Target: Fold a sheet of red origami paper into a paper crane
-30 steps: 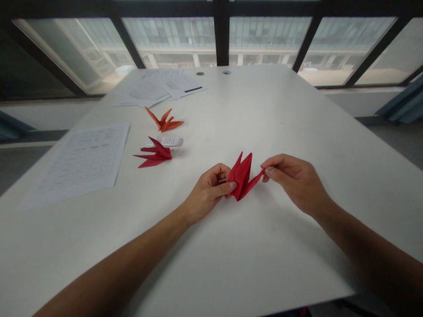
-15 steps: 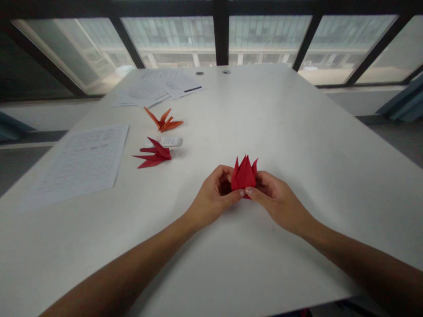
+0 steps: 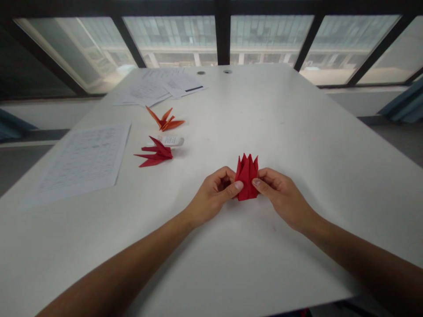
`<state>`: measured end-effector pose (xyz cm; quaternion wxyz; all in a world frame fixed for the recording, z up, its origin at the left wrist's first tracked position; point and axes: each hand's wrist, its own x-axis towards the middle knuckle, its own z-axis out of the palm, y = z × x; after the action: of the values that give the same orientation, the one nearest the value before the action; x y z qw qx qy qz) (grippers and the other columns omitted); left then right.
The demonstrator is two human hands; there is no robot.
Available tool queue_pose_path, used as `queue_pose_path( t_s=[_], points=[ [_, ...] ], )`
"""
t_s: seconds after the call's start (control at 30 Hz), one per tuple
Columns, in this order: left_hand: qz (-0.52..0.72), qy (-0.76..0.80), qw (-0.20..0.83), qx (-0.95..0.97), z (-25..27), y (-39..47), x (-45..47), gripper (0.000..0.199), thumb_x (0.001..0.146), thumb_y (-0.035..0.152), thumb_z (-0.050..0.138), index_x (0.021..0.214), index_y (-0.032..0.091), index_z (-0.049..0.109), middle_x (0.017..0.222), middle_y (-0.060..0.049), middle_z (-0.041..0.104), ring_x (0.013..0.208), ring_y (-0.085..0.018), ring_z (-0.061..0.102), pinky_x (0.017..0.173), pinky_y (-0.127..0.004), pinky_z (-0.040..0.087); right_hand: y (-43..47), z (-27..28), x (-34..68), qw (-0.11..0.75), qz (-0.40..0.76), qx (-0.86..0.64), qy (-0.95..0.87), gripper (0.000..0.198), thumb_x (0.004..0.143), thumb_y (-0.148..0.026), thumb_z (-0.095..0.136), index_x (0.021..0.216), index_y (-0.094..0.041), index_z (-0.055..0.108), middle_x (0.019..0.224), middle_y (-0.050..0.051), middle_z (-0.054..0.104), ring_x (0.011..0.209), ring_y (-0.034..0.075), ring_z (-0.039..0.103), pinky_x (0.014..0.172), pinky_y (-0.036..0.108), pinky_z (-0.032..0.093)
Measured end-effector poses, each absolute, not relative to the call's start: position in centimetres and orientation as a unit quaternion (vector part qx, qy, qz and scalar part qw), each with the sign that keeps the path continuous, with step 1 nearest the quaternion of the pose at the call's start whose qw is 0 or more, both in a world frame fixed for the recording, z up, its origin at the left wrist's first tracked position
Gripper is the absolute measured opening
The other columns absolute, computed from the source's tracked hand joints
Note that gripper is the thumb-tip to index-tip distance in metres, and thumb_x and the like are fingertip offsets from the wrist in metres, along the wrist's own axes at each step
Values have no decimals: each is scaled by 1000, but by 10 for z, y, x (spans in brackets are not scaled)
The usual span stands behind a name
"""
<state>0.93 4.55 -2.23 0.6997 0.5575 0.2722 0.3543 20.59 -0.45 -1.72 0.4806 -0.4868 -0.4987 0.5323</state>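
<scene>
A red origami flower (image 3: 247, 176) with several pointed petals stands upright between my two hands, its tips facing away from me. My left hand (image 3: 218, 191) pinches its left side, thumb on the front face and fingers behind. On the other side my right hand (image 3: 279, 193) holds the right edge the same way, thumb in front. The fingertips behind the paper are partly hidden. To the left lies a second red folded paper piece (image 3: 157, 155) with long points. Beyond it rests an orange origami piece (image 3: 167, 121).
A white remote control (image 3: 175, 141) lies partly under the red piece at left. A printed sheet (image 3: 82, 160) is on the left of the white table (image 3: 211, 273), and more papers (image 3: 148, 90) lie at the far left. Windows (image 3: 271, 39) stand beyond the far edge.
My thumbs have moved apart from the flower's bottom middle to its two sides. The flower now shows a flatter front face and more of its lower edge.
</scene>
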Motion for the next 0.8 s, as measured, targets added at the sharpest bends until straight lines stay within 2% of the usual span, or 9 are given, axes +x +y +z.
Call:
queue_pose_path(
  t_s=[0.1, 0.2, 0.4, 0.53, 0.67, 0.8],
  points=[
    [355, 268, 707, 550, -21, 46, 10, 37, 85, 41, 83, 86, 15, 57, 81, -1, 65, 74, -11, 57, 71, -25, 44, -6, -18, 204, 506, 536, -487, -468, 25, 91, -39, 74, 107, -24, 61, 86, -1, 72, 79, 16, 68, 74, 31, 54],
    [364, 261, 708, 546, -21, 46, 11, 38, 82, 41, 85, 85, 15, 57, 80, -1, 65, 72, -11, 57, 70, -24, 44, -7, -19, 203, 504, 541, -477, -475, 23, 91, -38, 74, 102, -23, 60, 90, 0, 74, 82, 17, 69, 76, 31, 55],
    [389, 282, 676, 558, -27, 47, 11, 30, 94, 43, 73, 100, 15, 63, 81, 0, 63, 71, -11, 55, 68, -24, 43, -6, -21, 204, 502, 546, -465, -484, 18, 93, -36, 73, 92, -22, 61, 84, -2, 69, 78, 13, 63, 74, 29, 52],
    [390, 274, 680, 558, -28, 47, 11, 29, 97, 42, 69, 106, 15, 64, 85, -1, 65, 72, -11, 55, 68, -25, 45, -5, -20, 205, 517, 544, -458, -476, 16, 93, -34, 73, 92, -22, 62, 87, -1, 72, 80, 14, 65, 77, 30, 52],
    [389, 293, 667, 564, -25, 46, 12, 28, 94, 41, 72, 99, 16, 63, 83, 0, 63, 71, -11, 56, 67, -24, 46, -4, -21, 204, 508, 535, -484, -470, 16, 92, -33, 74, 94, -22, 63, 91, 1, 73, 85, 16, 68, 83, 34, 54],
    [376, 284, 680, 562, -23, 44, 12, 34, 87, 39, 81, 88, 16, 57, 79, 1, 61, 67, -10, 57, 65, -24, 47, -6, -23, 202, 496, 518, -504, -481, 17, 90, -32, 75, 97, -21, 63, 90, 1, 73, 83, 17, 68, 79, 34, 56]
  ],
)
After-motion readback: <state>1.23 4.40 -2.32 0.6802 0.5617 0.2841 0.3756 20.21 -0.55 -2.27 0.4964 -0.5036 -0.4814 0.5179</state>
